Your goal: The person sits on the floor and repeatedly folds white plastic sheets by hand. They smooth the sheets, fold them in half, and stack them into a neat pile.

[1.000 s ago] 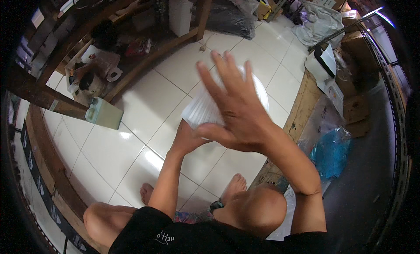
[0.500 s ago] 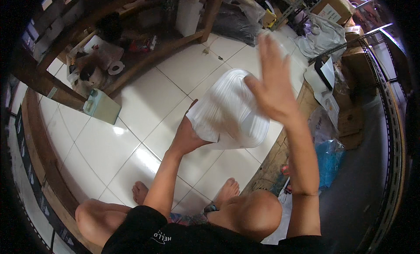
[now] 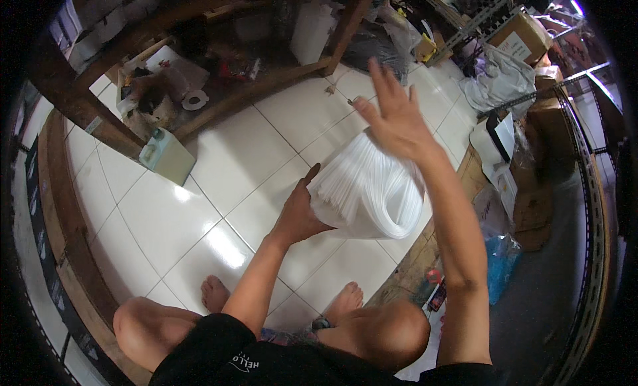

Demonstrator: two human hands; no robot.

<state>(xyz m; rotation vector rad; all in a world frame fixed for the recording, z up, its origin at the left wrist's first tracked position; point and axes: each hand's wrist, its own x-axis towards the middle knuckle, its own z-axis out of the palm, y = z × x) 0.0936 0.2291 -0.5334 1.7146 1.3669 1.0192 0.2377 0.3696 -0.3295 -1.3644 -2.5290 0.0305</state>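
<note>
A thick bundle of thin white sheets is held up above the tiled floor. Its right end bends over in a rounded loop, and the loose edges fan out on the left. My left hand grips that left end from below; some of its fingers are hidden under the sheets. Just over the top of the bundle, my right hand has its fingers spread, slightly blurred. Its heel is close to the upper edge of the sheets, and I cannot tell whether it touches them.
A pale plastic jerrycan stands beside a wooden shelf at the left. Along the right lie cardboard, a blue plastic bag and a metal rack. A cardboard box and bags sit at the far right.
My right hand has moved left and a little down over the bundle. The sheets have shifted right and down in the picture, and their rounded loop shows more plainly. The view has turned slightly.
</note>
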